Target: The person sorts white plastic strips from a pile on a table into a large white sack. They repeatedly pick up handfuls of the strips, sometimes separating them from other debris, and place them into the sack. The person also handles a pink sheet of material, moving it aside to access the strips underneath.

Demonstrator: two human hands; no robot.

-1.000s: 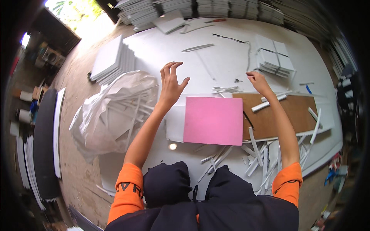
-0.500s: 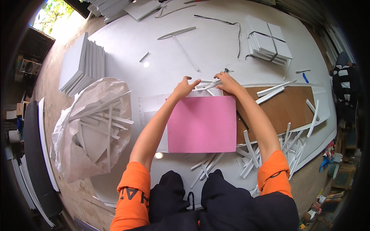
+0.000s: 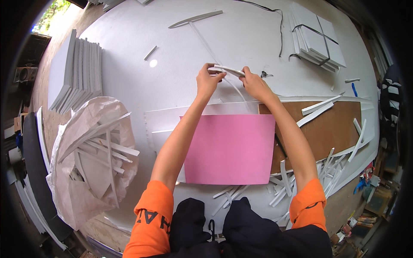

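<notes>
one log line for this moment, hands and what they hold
left hand: grips thin white foam strip | right hand: grips same strip | below: pink rectangular sheet

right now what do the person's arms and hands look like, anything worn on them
Both forearms are bare and both hands, left hand and right hand, are gloveless. Short orange sleeves cover the upper arms; the left sleeve carries dark lettering.

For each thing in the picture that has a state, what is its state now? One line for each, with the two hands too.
Left hand: shut on white strip.
Right hand: shut on white strip.
White strip: held up between both hands, off the table.
Pink sheet: lying flat, not held.
Brown board: flat, with loose strips on it.
Sack: open, filled with offcuts.
Tied bundle: bound with black cord.
Panel stack: leaning, fanned out.
</notes>
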